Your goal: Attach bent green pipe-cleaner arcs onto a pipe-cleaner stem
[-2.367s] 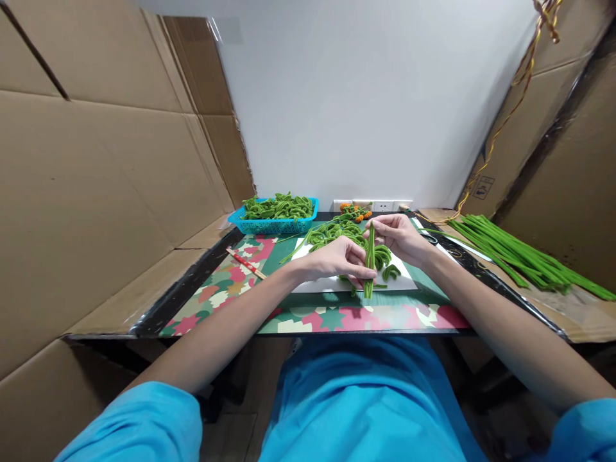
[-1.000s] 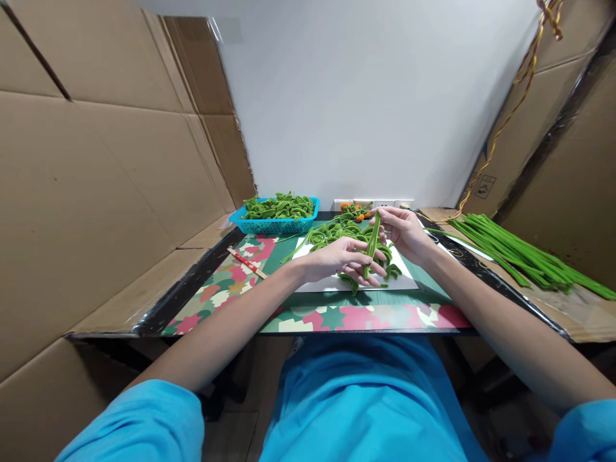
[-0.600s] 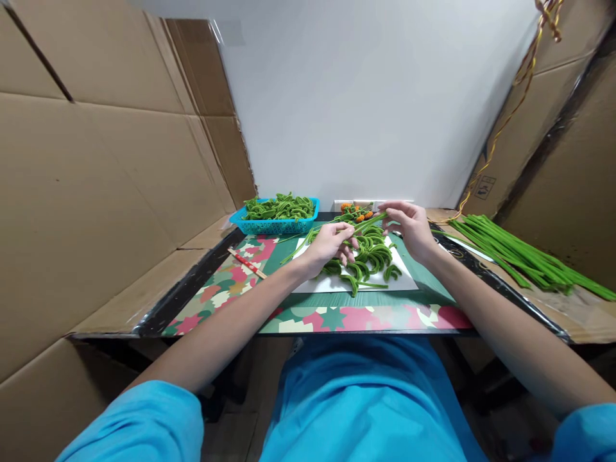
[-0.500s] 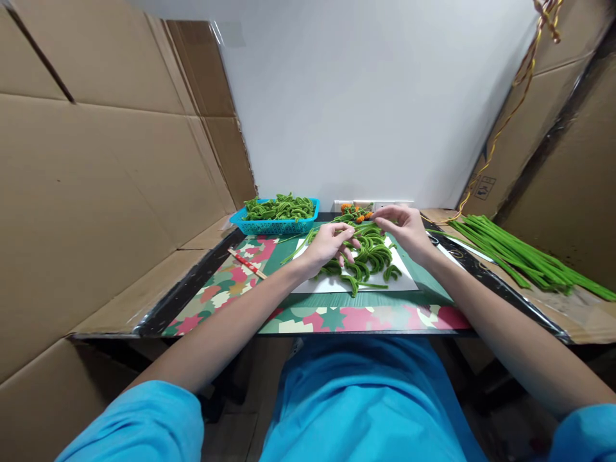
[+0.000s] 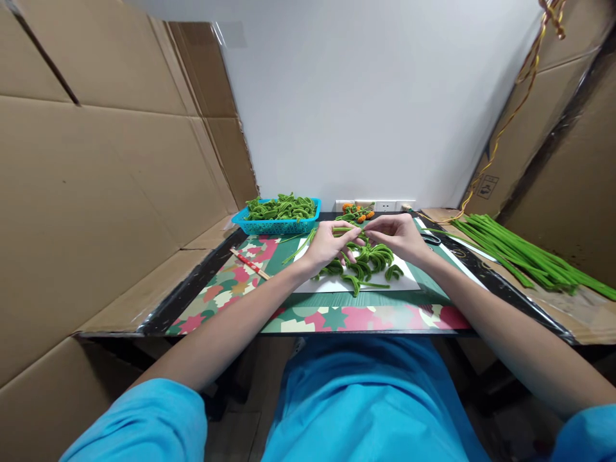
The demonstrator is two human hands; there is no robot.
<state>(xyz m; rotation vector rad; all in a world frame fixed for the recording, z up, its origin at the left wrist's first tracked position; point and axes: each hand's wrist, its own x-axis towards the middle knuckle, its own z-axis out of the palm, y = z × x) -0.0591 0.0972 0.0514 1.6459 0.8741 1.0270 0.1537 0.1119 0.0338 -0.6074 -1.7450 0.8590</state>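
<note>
Over a white sheet [image 5: 407, 282] lie several curled green fuzzy pieces [image 5: 378, 256]. My left hand [image 5: 332, 244] is closed on a green fuzzy stem [image 5: 342, 230] above the sheet's left part. The fingertips of my right hand [image 5: 397, 236] are pinched together and meet the left fingertips near the stem's right end; what they grip is too small to make out. Just behind the hands, orange and green fuzzy pieces [image 5: 356, 212] rest at the back of the table.
A blue basket [image 5: 276, 226] of curled green pieces stands at the back left. Red-marked chopsticks [image 5: 250, 263] lie on the patterned mat [image 5: 212, 295]. Scissors [image 5: 430, 239] are beside my right wrist. Long green stems [image 5: 529, 253] lie at the right. Cardboard panels [image 5: 106, 160] flank the table.
My right hand has moved left and slightly down, so its fingertips now meet those of my left hand. The left hand stays nearly in place.
</note>
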